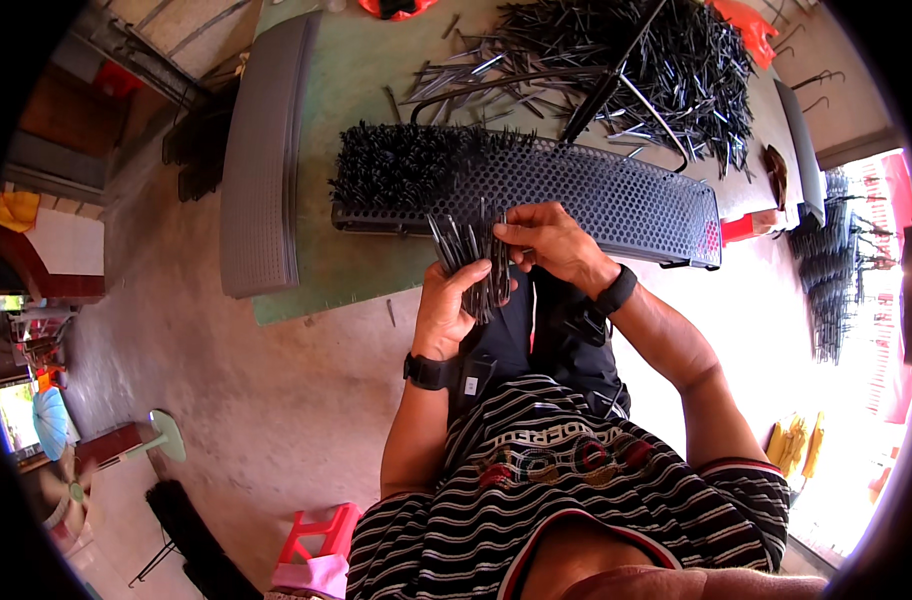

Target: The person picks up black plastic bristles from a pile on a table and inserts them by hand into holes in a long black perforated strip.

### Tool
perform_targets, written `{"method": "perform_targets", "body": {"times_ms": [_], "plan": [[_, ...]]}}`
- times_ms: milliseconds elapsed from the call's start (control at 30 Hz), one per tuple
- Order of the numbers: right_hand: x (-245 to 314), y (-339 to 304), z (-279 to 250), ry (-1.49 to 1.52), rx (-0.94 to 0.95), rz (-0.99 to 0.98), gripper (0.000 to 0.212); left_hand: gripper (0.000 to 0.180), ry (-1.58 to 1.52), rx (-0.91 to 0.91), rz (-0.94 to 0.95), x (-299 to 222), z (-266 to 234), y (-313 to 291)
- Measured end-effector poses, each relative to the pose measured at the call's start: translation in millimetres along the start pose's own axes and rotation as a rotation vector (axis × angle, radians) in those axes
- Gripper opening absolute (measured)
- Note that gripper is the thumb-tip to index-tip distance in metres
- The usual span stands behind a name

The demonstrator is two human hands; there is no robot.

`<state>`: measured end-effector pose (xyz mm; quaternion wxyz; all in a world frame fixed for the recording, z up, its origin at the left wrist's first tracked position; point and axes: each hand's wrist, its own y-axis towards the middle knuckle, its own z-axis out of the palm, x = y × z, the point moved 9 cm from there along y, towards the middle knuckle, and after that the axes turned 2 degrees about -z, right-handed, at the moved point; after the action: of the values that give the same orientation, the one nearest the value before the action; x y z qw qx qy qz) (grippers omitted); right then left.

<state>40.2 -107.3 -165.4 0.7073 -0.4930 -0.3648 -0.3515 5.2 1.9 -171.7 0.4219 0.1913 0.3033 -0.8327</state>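
My left hand point(444, 312) is closed round a bundle of thin dark sticks point(473, 250), their pointed ends upward. At the bundle's right side, the fingers of my right hand point(564, 246) are pinched together on a few of the sticks. Just beyond both hands lies a long black perforated panel point(616, 200) at the table's near side. Dense black bristle-like tufts point(391, 165) cover its left part, while bare holes show over its middle and right. A bent black metal frame point(594, 100) rises behind the panel.
A large heap of loose black sticks point(676, 90) covers the back right of the green table point(326, 270). Grey perforated panels point(261, 160) are stacked at the table's left. A pink stool point(321, 535) and a fan point(71, 490) stand on the lower left.
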Motion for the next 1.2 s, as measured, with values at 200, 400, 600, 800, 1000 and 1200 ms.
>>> {"method": "perform_targets", "body": {"times_ms": [200, 400, 600, 800, 1000, 1200], "plan": [[6, 2, 9, 0.155, 0.126, 0.047, 0.022, 0.025, 0.014, 0.022, -0.069, 2, -2, -1], [13, -1, 9, 0.105, 0.100, 0.037, 0.022, 0.024, -0.010, 0.036, -0.093, 9, -6, 1], [12, 3, 1, -0.018, 0.058, 0.029, 0.019, 0.027, 0.065, 0.045, -0.071, 10, -6, -2], [17, 0, 7, 0.002, 0.081, 0.005, 0.016, 0.028, 0.046, 0.082, -0.122, 12, -5, -5], [31, -3, 4, -0.328, -0.022, -0.109, 0.017, 0.030, 0.011, 0.068, -0.090, 17, -11, -1], [35, -1, -11, -0.272, -0.086, -0.108, 0.014, 0.034, -0.086, 0.044, -0.098, 19, -13, 1]]}}
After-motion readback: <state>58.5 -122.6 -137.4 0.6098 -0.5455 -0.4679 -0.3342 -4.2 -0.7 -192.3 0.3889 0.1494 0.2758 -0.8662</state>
